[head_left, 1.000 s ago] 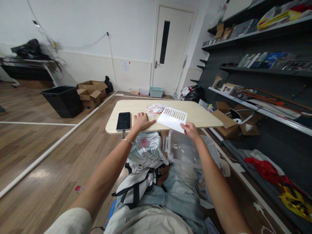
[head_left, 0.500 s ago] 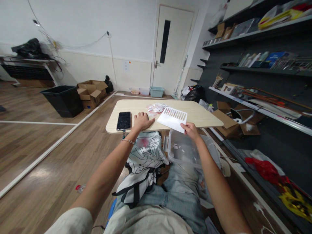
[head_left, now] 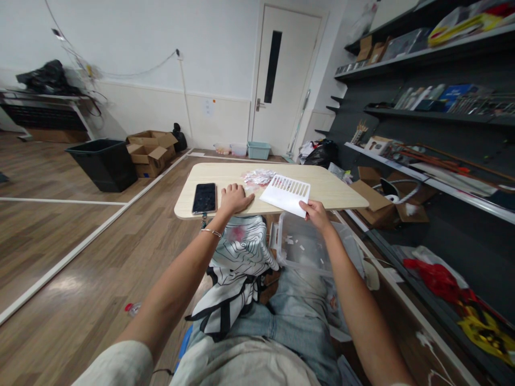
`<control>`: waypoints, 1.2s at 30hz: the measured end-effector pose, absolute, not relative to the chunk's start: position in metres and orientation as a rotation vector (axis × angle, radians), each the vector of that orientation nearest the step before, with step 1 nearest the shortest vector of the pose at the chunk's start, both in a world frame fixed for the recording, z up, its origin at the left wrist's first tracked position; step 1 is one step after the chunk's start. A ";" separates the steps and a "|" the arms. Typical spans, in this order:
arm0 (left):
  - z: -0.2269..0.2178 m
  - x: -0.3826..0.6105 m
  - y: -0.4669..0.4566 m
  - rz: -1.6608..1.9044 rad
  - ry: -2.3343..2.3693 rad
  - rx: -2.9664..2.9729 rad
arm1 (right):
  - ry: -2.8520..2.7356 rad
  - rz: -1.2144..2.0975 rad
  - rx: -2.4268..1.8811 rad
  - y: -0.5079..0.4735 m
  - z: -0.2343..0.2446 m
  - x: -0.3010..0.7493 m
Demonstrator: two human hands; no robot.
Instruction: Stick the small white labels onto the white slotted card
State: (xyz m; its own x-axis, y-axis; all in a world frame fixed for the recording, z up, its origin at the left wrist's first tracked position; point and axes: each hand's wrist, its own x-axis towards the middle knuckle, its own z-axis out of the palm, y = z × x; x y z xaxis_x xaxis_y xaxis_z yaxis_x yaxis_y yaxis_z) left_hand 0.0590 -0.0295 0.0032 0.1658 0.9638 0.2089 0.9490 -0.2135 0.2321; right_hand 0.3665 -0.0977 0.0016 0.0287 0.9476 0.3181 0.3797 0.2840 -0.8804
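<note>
My right hand [head_left: 316, 212] grips the lower right corner of a white card [head_left: 284, 201] with a row of slots cut along its far side. The card lies over the table's near edge, beside a loose pile of small white paper pieces [head_left: 259, 177]. Flat on the pale wooden table [head_left: 330, 195] rests my left hand [head_left: 235, 199], fingers stretched out and holding nothing. A black-screened phone [head_left: 204, 198] lies just left of that hand.
Below the table is a clear plastic bin [head_left: 300, 241] with a few white scraps inside. A patterned cloth [head_left: 241, 257] drapes over my lap. Shelves [head_left: 434, 115] line the right side; a black trash bin [head_left: 103, 166] and cardboard boxes [head_left: 151, 151] stand left.
</note>
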 end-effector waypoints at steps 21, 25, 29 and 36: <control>-0.002 0.058 -0.028 0.505 1.941 2.383 | -1.495 0.585 -1.293 -0.106 -0.003 0.372; -0.002 0.058 -0.030 0.510 1.939 2.389 | -1.489 0.485 -1.305 -0.117 -0.004 0.369; -0.002 0.058 -0.032 0.512 1.952 2.400 | -1.499 0.358 -1.318 -0.125 -0.005 0.366; -0.001 0.059 -0.032 0.525 1.947 2.387 | -1.497 0.361 -1.301 -0.122 -0.002 0.368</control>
State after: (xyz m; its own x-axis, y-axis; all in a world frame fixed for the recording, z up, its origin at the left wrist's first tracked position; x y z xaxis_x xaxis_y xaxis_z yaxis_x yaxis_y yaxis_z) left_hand 0.0586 -0.0320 -0.0010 0.1671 0.9547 0.2462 0.9490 -0.2235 0.2225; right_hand 0.3681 -0.1221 -0.0018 0.1649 0.8474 0.5047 0.5240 0.3582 -0.7727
